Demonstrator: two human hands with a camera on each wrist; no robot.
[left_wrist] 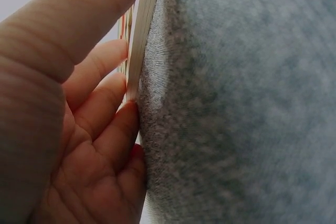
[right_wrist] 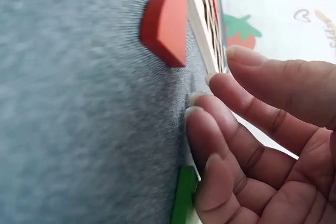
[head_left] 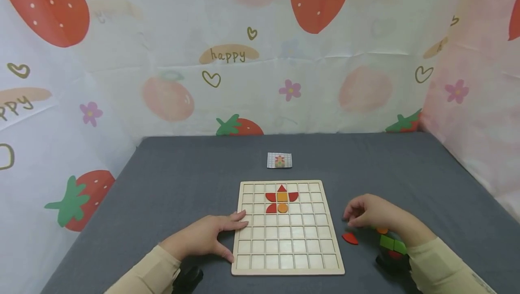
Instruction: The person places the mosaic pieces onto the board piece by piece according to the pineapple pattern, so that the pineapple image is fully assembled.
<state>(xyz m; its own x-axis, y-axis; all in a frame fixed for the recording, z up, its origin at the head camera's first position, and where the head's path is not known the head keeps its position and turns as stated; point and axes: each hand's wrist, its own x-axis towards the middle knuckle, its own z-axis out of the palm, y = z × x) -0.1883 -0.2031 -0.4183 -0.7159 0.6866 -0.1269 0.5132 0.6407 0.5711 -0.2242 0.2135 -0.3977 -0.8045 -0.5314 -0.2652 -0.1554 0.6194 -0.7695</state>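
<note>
A pale wooden grid board lies on the dark grey cloth. On its upper part sit a red triangle, an orange square, an orange disc and three red quarter-round pieces. My left hand rests at the board's left edge, fingertips over the rim and thumb lower along the side. To the right of the board, my right hand hovers low over the cloth with fingers loosely bent and nothing between them. A loose red quarter-round piece lies between that hand and the board.
Green blocks, an orange piece and a red piece lie by the right wrist, partly hidden by the arm. A small printed card with a coloured grid figure lies behind the board. Strawberry-patterned curtain surrounds the table.
</note>
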